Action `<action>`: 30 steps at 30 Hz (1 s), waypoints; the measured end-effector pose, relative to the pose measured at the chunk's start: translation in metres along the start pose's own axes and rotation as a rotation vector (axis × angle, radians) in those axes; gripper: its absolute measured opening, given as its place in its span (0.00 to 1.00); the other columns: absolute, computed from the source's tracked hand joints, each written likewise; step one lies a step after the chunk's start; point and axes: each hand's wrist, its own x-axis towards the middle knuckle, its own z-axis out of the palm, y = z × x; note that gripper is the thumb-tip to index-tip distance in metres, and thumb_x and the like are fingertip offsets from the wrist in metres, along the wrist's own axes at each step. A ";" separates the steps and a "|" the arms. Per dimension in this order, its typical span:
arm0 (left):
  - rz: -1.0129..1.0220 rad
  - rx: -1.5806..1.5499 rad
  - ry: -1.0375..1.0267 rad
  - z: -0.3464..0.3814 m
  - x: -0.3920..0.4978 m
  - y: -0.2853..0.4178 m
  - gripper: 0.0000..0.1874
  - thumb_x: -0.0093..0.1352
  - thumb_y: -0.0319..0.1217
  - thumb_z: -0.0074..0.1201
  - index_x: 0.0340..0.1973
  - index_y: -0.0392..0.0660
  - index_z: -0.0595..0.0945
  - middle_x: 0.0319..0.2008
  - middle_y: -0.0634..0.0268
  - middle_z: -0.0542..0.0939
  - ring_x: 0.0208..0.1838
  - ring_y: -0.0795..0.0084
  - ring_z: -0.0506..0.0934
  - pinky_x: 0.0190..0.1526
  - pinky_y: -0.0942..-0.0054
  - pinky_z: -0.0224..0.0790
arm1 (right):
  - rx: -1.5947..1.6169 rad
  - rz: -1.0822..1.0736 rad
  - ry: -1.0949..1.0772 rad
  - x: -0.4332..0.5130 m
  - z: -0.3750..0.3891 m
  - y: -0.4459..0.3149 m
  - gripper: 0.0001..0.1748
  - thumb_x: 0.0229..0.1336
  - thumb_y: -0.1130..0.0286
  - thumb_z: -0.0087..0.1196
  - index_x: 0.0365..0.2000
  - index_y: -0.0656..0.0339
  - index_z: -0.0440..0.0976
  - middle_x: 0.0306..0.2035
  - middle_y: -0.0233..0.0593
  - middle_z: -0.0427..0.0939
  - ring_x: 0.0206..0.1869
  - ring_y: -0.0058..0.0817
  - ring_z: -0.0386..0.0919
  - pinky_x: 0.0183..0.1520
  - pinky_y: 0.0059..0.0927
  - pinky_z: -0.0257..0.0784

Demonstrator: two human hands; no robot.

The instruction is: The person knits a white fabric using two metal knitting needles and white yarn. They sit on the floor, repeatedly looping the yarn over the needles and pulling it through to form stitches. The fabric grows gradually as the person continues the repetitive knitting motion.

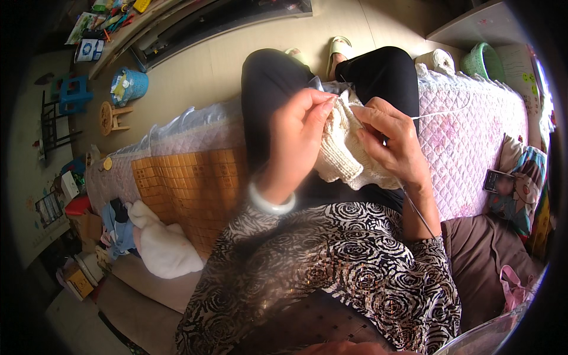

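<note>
A cream knitted piece (339,153) with a ribbed part hangs between my hands, above my lap. My left hand (299,126), with a pale bangle (270,202) at the wrist, pinches its upper edge between thumb and fingertips. My right hand (390,133) grips the other side of the knitting, its fingers curled near the top edge. A thin knitting needle (419,211) runs down from the work along my right forearm. Cream yarn (437,114) stretches from my right hand towards the right. Where the needle tips meet the stitches is partly hidden by my fingers.
A quilted pink cover (452,151) lies on the seat, with a brown bead mat (191,186) at left. A yarn cone (439,61) and a green basket (483,62) stand at upper right. A phone (498,182) rests by a cushion. A blue bin (135,84) and wooden stool (108,117) are at left.
</note>
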 end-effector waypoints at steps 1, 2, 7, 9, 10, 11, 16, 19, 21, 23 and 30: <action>0.026 0.013 0.034 0.003 -0.002 -0.001 0.06 0.74 0.23 0.50 0.40 0.34 0.81 0.30 0.73 0.79 0.32 0.88 0.71 0.35 0.87 0.64 | 0.009 0.025 0.012 0.001 0.001 -0.001 0.15 0.53 0.78 0.58 0.43 0.71 0.77 0.32 0.43 0.74 0.32 0.33 0.75 0.36 0.32 0.71; 0.063 0.021 0.067 0.005 -0.003 -0.001 0.06 0.74 0.23 0.50 0.39 0.34 0.81 0.30 0.73 0.79 0.32 0.88 0.71 0.35 0.87 0.64 | 0.033 0.026 0.004 0.002 0.001 -0.002 0.15 0.55 0.76 0.56 0.43 0.72 0.76 0.32 0.43 0.73 0.33 0.32 0.74 0.37 0.31 0.70; 0.264 0.209 0.145 0.014 -0.005 -0.003 0.03 0.69 0.18 0.52 0.38 0.34 0.79 0.31 0.57 0.78 0.33 0.66 0.79 0.35 0.72 0.71 | 0.105 -0.057 0.087 0.025 -0.001 0.007 0.13 0.60 0.71 0.55 0.41 0.71 0.76 0.32 0.46 0.74 0.34 0.37 0.74 0.38 0.34 0.71; 0.337 0.309 0.142 0.018 -0.007 -0.002 0.05 0.68 0.17 0.52 0.38 0.34 0.79 0.32 0.54 0.78 0.33 0.60 0.79 0.36 0.70 0.72 | 0.050 -0.142 0.014 0.036 -0.001 0.015 0.20 0.69 0.60 0.46 0.42 0.70 0.76 0.36 0.50 0.76 0.40 0.41 0.76 0.41 0.36 0.72; 0.382 0.355 0.142 0.019 -0.007 -0.002 0.06 0.67 0.16 0.52 0.38 0.35 0.79 0.32 0.54 0.78 0.34 0.58 0.79 0.36 0.68 0.72 | 0.102 -0.168 0.008 0.040 0.000 0.018 0.23 0.70 0.57 0.43 0.42 0.70 0.76 0.37 0.50 0.76 0.41 0.41 0.76 0.42 0.36 0.72; 0.423 0.404 0.134 0.020 -0.007 -0.002 0.06 0.67 0.15 0.52 0.39 0.35 0.79 0.32 0.53 0.78 0.34 0.56 0.79 0.36 0.67 0.72 | 0.156 -0.193 0.001 0.042 0.002 0.020 0.26 0.72 0.54 0.40 0.42 0.69 0.76 0.38 0.51 0.77 0.42 0.42 0.77 0.43 0.36 0.72; 0.456 0.395 0.166 0.016 -0.002 -0.002 0.07 0.67 0.15 0.52 0.39 0.34 0.80 0.32 0.54 0.78 0.34 0.58 0.80 0.36 0.68 0.73 | 0.046 -0.188 0.172 0.031 -0.008 0.013 0.26 0.68 0.52 0.46 0.41 0.69 0.81 0.33 0.47 0.76 0.32 0.34 0.77 0.34 0.33 0.71; 0.383 0.289 0.154 0.013 0.001 -0.004 0.06 0.68 0.16 0.52 0.39 0.34 0.80 0.31 0.55 0.79 0.33 0.62 0.80 0.36 0.70 0.72 | -0.005 -0.097 0.107 0.018 -0.014 0.004 0.18 0.61 0.61 0.55 0.39 0.68 0.81 0.29 0.42 0.75 0.29 0.31 0.75 0.31 0.32 0.70; 0.323 0.218 0.135 0.013 0.002 -0.005 0.05 0.68 0.17 0.52 0.39 0.34 0.80 0.30 0.56 0.79 0.33 0.65 0.80 0.36 0.71 0.72 | -0.049 -0.011 0.063 0.009 -0.009 0.001 0.16 0.50 0.71 0.64 0.39 0.69 0.80 0.28 0.39 0.74 0.29 0.27 0.74 0.30 0.29 0.69; 0.218 0.128 0.125 0.014 0.002 -0.005 0.05 0.69 0.17 0.52 0.40 0.34 0.80 0.32 0.57 0.80 0.34 0.68 0.80 0.37 0.73 0.72 | 0.006 0.034 0.068 0.004 -0.004 0.001 0.16 0.49 0.75 0.63 0.40 0.70 0.79 0.28 0.39 0.75 0.28 0.27 0.74 0.30 0.28 0.69; -0.092 -0.012 -0.086 -0.010 0.013 0.003 0.06 0.71 0.21 0.53 0.41 0.32 0.81 0.34 0.61 0.84 0.35 0.79 0.79 0.39 0.80 0.72 | 0.072 -0.047 -0.006 0.002 -0.007 0.008 0.14 0.50 0.80 0.59 0.40 0.71 0.79 0.30 0.40 0.75 0.33 0.28 0.75 0.34 0.30 0.70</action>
